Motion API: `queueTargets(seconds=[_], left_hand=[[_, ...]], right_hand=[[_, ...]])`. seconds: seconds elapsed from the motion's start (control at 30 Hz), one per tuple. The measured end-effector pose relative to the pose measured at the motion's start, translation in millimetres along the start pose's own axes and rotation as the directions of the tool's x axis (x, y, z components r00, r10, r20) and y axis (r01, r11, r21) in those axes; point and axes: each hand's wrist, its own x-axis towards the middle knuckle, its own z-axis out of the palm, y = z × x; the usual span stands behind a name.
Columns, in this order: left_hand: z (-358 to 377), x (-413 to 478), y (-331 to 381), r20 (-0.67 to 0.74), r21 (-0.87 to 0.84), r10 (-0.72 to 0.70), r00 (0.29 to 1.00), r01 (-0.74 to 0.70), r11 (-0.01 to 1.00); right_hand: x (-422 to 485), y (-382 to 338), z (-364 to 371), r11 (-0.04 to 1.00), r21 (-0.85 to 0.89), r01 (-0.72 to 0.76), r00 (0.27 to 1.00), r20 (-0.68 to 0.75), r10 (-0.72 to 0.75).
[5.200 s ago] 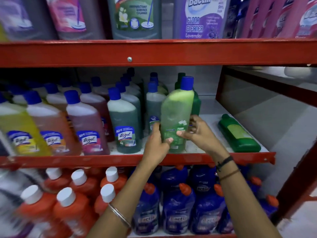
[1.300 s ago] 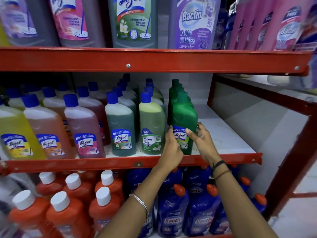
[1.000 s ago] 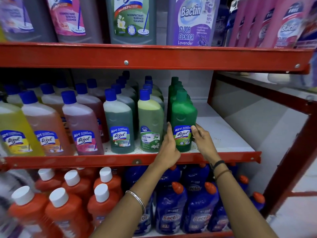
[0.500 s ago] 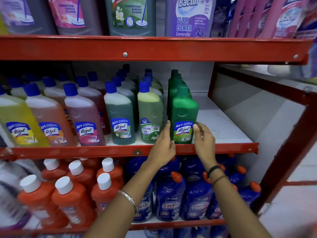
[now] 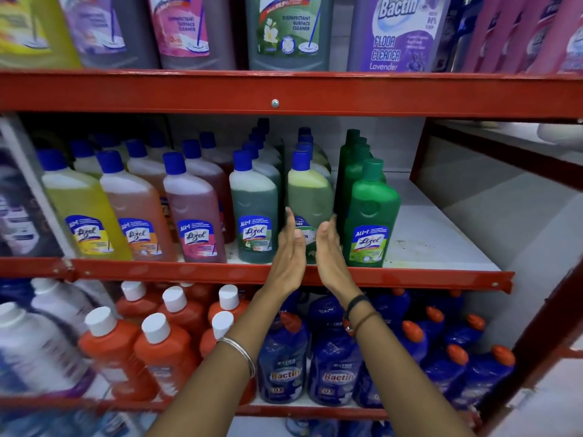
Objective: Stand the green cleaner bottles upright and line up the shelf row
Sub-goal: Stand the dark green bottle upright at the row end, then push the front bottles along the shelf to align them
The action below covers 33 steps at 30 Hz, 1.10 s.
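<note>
Flat-palmed left hand (image 5: 288, 247) and right hand (image 5: 329, 250) flank smooth light-green bottle (image 5: 309, 197).

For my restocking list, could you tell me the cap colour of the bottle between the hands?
Blue, in the head view: the pale green bottle has a blue cap.

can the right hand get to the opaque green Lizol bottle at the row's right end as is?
Probably yes. The right hand is open just left of the green Lizol bottle, with nothing between them and bare shelf beyond it.

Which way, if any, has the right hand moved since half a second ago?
Yes. The right hand has left the green Lizol bottle and shifted left, now before the light-green bottle.
</note>
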Motion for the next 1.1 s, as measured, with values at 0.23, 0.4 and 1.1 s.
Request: queueTargets(seconds=[0.23, 0.4, 1.1], left_hand=[[-10, -19, 4, 0.053, 0.057, 0.015, 0.998, -0.018, 0.998], [-16, -30, 7, 0.103, 0.085, 0.01, 0.995, -0.019, 0.996], [-96, -10, -28, -0.021, 0.017, -0.113, 0.993, 0.114, 0.993]], right_hand=[[-13, 2, -5, 0.996, 0.08, -0.026, 0.999, -0.036, 0.029], [-22, 4, -3, 0.981, 0.193, -0.015, 0.999, -0.039, 0.023], [-5, -35, 99, 0.971, 0.238, -0.025, 0.998, -0.052, 0.039]])
